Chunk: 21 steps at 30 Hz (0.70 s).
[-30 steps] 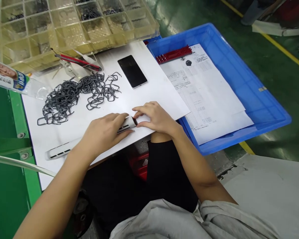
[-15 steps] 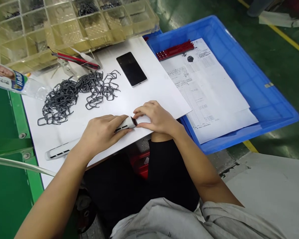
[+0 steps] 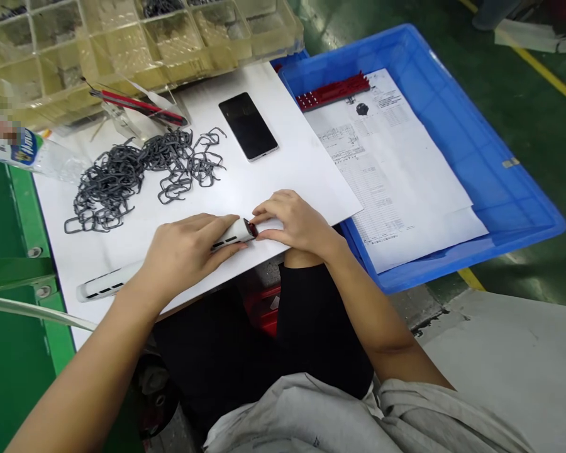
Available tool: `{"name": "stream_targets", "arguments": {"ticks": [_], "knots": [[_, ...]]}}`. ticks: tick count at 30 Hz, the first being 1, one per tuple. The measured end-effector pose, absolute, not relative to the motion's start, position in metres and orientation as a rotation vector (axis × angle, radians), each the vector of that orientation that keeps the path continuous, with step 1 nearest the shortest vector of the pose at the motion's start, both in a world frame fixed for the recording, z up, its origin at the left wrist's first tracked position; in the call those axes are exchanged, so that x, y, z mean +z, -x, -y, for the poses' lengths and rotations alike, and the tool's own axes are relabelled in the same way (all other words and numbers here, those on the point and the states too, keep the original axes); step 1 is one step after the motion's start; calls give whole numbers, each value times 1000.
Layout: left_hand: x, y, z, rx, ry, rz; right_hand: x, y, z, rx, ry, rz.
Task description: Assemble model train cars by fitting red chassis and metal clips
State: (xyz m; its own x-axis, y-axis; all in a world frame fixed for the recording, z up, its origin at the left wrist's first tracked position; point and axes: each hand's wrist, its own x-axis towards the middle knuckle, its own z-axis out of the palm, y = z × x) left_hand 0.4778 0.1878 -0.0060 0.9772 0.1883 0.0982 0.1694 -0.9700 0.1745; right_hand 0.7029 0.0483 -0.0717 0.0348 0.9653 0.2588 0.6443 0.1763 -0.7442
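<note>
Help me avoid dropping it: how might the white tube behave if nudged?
Probably stiff: the white tube looks straight either side of the left hand. It might roll, since its sides look rounded. Its smooth-looking surface may be slippery.

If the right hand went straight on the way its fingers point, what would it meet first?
Likely the white tube, at its dark end; the right hand is right beside it, and contact is hard to judge. Past that end, the left hand grips the tube.

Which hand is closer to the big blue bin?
Right. The right hand is just left of the bin; the left hand is farther left, gripping the white tube.
</note>
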Motion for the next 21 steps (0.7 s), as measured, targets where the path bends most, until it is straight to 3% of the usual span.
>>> {"name": "stream_targets", "arguments": {"ticks": [14, 21], "knots": [[-27, -496, -186, 163, -2862, -142, -69, -711, -40, 597, 1494, 1722], [-10, -469, -189, 478, -2661, -353, -60, -681, -43, 497, 1515, 1731]]}}
